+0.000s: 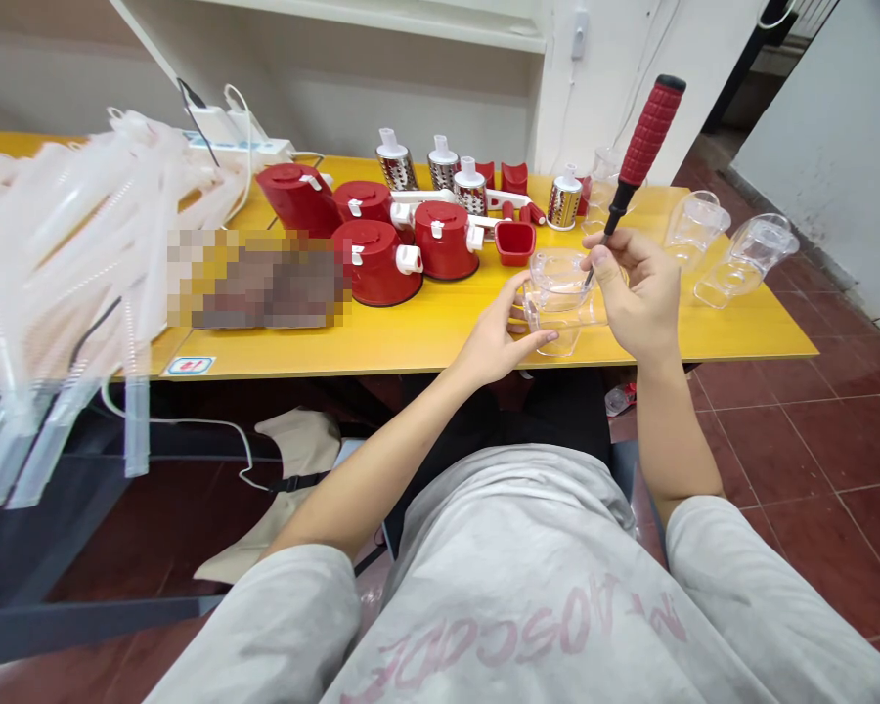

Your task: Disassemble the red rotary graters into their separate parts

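My left hand (495,332) grips the left side of a clear plastic housing (557,284) near the table's front edge. In my right hand (635,288) is a screwdriver (641,137) with a red ribbed handle and black end. Its thin shaft is pinched low between thumb and fingers, and the handle leans up and to the right. The shaft's lower end points into the clear housing; whether the tip touches a screw is too small to see.
Red round bases (377,264), metal grater drums (563,200) and a red square cup (514,242) stand behind on the yellow table (440,347). More clear housings (748,254) are at the right. Plastic bags (80,254) pile up at the left, beside a power strip (264,149).
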The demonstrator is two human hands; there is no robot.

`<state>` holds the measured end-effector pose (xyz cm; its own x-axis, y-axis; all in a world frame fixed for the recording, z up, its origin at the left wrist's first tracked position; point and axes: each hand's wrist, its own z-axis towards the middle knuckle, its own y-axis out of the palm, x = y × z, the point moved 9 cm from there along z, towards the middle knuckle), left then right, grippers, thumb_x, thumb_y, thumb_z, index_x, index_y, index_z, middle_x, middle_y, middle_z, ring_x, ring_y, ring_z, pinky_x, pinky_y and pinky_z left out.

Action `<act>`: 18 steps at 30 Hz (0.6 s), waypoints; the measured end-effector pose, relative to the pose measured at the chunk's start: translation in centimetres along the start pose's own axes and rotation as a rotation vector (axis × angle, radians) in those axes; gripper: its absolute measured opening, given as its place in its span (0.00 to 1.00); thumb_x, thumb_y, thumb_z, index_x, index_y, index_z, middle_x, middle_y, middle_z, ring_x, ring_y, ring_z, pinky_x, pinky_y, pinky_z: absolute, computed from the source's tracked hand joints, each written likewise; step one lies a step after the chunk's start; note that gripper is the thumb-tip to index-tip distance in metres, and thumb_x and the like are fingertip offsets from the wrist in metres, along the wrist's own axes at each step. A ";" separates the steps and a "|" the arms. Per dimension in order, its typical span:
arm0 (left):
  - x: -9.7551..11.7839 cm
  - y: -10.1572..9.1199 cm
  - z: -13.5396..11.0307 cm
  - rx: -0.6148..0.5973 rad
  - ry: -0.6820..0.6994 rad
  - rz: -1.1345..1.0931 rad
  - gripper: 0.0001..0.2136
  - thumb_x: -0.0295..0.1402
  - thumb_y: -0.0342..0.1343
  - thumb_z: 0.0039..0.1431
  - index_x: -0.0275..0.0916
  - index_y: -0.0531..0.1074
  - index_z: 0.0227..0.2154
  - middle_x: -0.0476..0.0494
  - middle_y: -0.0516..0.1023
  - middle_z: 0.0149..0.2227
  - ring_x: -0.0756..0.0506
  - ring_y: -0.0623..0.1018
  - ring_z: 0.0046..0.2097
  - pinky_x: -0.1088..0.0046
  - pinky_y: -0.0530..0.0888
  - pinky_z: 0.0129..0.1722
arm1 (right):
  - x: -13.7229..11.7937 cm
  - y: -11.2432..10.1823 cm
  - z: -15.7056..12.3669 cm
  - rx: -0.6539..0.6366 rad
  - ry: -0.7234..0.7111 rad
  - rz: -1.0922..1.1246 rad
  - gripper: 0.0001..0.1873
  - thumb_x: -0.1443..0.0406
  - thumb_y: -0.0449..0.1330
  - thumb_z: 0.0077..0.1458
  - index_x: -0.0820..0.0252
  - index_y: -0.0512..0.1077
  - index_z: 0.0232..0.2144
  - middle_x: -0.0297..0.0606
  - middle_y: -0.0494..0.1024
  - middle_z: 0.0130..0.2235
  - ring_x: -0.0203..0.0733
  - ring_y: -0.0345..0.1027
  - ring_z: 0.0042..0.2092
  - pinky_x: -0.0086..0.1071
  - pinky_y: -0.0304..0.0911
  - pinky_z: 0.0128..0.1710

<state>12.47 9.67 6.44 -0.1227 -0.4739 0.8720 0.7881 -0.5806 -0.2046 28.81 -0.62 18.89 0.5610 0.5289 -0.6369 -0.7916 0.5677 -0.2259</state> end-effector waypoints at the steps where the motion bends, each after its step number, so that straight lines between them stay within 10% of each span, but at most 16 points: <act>1: 0.0 0.0 0.0 -0.001 0.001 -0.001 0.47 0.52 0.78 0.62 0.50 0.63 0.78 0.33 0.84 0.67 0.36 0.89 0.54 0.54 0.86 0.56 | -0.1 0.0 0.0 0.007 -0.005 -0.003 0.23 0.41 0.66 0.74 0.52 0.83 0.48 0.37 0.88 0.45 0.45 0.86 0.48 0.47 0.82 0.60; 18: 0.5 0.0 0.0 -0.008 0.011 0.010 0.47 0.52 0.78 0.62 0.48 0.62 0.78 0.34 0.86 0.64 0.35 0.89 0.54 0.53 0.86 0.57 | 0.5 -0.7 0.2 0.051 -0.044 0.029 0.23 0.42 0.75 0.67 0.48 0.89 0.52 0.36 0.90 0.47 0.46 0.85 0.48 0.47 0.85 0.56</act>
<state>12.41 9.44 6.85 -0.1214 -0.4873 0.8647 0.7847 -0.5806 -0.2170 29.64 -0.59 18.92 0.5488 0.5720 -0.6096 -0.7949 0.5827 -0.1689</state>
